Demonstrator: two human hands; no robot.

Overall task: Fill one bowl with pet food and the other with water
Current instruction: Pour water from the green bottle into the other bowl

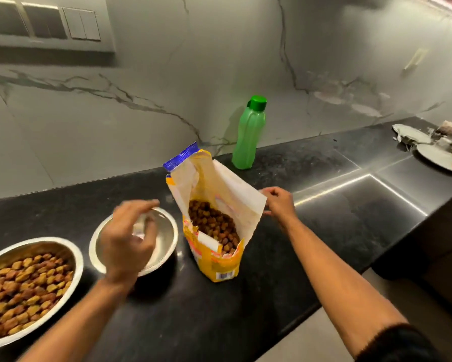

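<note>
Right hand (277, 202) pinches the torn rim of the upright pet food bag (214, 226). Left hand (126, 236), blurred, hovers over the empty bowl (164, 231), apparently loosely curled and holding nothing. Filled bowl (30, 288) sits at left; green bottle (249, 134) stands capped behind. Risk: tugging the rim topples the open bag, scattering kibble.

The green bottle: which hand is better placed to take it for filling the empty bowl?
Probably the right hand. It pinches the open food bag, nearer the green bottle behind it. The left hand is blurred above the empty bowl, farther away.
</note>
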